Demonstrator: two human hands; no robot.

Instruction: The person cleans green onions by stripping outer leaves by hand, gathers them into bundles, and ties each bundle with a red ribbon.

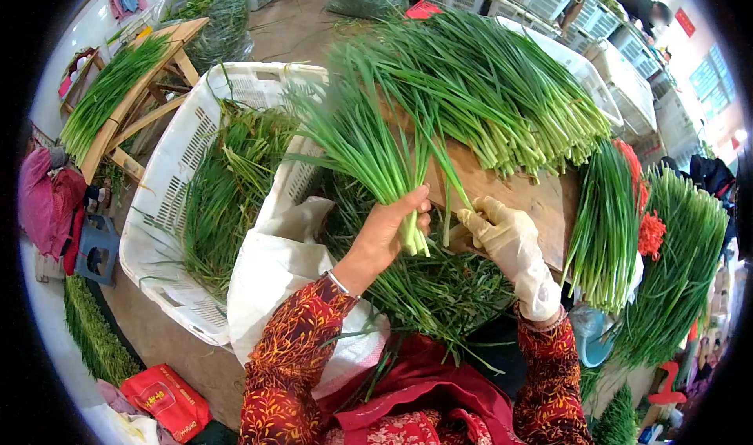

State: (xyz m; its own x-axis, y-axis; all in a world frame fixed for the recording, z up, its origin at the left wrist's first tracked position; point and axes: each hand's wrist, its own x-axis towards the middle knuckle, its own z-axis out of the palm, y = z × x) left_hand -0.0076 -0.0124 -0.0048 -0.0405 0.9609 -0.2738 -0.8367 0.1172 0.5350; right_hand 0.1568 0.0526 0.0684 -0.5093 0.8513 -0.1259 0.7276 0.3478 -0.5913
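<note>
With left hand (384, 229), clasping green bunch (386, 166) by pale stems (412, 239), probably to let leaves (345, 135) fan free – and, with gloved right hand (506, 239), pinching stalk (453, 176)

A loose bunch of long green leaves (372, 158), pale at the stem ends, slants fanned from the left hand (392, 225) by the left edge of a wooden board (541, 209), while a slim strand (453, 174) angles into the gloved right hand (502, 237).
</note>
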